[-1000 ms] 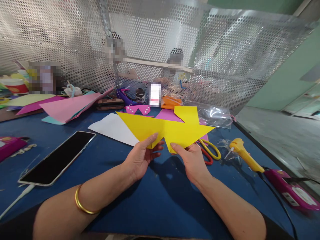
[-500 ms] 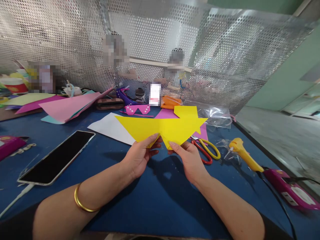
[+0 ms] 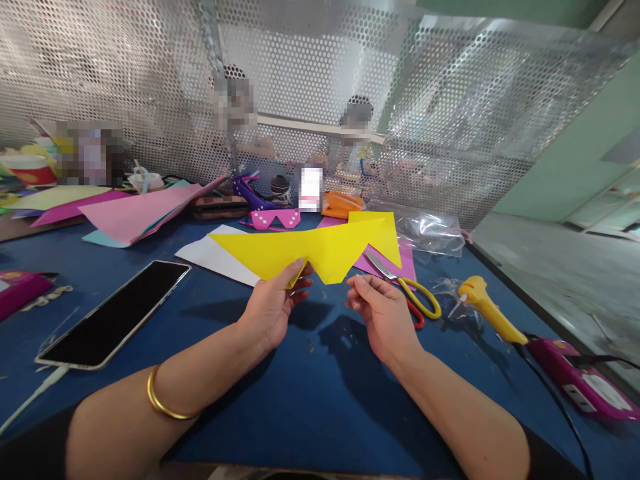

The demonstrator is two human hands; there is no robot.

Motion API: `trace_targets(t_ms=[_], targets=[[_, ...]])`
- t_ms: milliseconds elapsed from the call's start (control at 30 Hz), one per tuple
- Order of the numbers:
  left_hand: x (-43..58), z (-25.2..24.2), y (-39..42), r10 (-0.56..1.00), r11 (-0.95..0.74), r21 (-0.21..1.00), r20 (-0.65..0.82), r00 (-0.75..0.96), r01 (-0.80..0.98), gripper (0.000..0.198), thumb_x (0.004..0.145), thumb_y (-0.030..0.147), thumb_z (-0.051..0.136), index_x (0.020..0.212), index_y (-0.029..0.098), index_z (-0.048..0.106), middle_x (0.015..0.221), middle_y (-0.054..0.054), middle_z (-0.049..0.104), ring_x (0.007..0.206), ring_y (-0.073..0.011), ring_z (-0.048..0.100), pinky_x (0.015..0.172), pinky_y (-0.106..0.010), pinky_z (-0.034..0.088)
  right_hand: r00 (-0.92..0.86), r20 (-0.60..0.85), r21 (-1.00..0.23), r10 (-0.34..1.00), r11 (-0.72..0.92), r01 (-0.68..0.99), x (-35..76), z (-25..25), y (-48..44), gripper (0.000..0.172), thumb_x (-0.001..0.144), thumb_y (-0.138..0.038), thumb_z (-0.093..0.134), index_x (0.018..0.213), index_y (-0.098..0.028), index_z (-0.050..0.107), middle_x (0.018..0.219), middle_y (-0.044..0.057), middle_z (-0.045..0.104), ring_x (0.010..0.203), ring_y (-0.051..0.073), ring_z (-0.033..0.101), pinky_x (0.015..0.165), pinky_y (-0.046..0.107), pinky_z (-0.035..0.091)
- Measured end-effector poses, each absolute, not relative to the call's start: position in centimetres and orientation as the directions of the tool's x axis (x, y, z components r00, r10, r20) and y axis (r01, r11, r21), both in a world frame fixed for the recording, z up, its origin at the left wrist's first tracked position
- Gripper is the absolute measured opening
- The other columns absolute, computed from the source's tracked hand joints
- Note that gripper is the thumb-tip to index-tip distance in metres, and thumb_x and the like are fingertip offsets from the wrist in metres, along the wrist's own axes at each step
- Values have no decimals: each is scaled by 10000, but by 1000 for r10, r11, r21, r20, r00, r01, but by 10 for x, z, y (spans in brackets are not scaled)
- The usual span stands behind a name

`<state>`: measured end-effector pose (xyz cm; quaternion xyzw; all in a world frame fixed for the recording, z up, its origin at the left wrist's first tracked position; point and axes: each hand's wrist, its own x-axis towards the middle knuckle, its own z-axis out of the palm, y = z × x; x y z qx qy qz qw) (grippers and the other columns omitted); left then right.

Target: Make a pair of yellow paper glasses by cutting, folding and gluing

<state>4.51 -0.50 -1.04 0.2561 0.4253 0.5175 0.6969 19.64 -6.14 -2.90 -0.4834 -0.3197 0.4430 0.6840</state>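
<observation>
No text, label, brand or number is legible anywhere.

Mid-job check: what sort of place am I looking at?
Probably a craft workspace: the left hand holds a cut yellow sheet above a blue table, near scissors and what looks like a yellow glue gun.

PASS: tabletop (image 3: 310, 407) between forearms (image 3: 200, 380) | BLOCK: scissors (image 3: 424, 300) beside right hand (image 3: 391, 315); phone (image 3: 117, 317) left
</observation>
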Motion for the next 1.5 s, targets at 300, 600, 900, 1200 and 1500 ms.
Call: trace_targets(t_ms=[300,600,900,1200,1500], targets=[[45,-11,-4,937,338,791,-334,103,-510,182,765,217,769,930,150,732,825,-41,736,631,-109,641,548,-210,474,245,55,-915,968,147,-375,192,-19,-68,389,702,-533,800,600,-207,614,431,-104,338,389,70,311,510,282,451],[45,-13,-2,938,336,787,-331,104,-517,197,759,215,773,941,152,735,829,-44,740,634,-110,646,550,-208,477,220,70,-925,973,146,-350,190,-17,-70,515,774,-586,711,497,-228,465,402,-109,274,347,70,264,474,285,446],[45,-13,-2,934,346,784,-342,107,-515,155,775,204,758,918,151,739,834,-48,745,630,-112,648,541,-212,478,267,105,-951,958,176,-256,193,-23,-67,553,814,-539,677,435,-229,420,392,-90,292,375,82,311,506,277,406],[44,-13,0,939,333,786,-326,109,-522,166,761,209,769,916,157,741,852,-49,750,639,-111,650,538,-205,483,349,50,-989,936,96,-114,191,-24,-65,196,641,-355,820,611,-207,694,613,-17,617,654,147,549,686,303,440],[44,-12,0,937,336,783,-334,101,-524,166,759,205,770,913,148,743,849,-62,747,626,-109,642,528,-203,482,356,55,-980,933,119,-159,191,-24,-64,342,628,-440,835,610,-218,576,599,-49,519,622,129,463,637,282,396]])
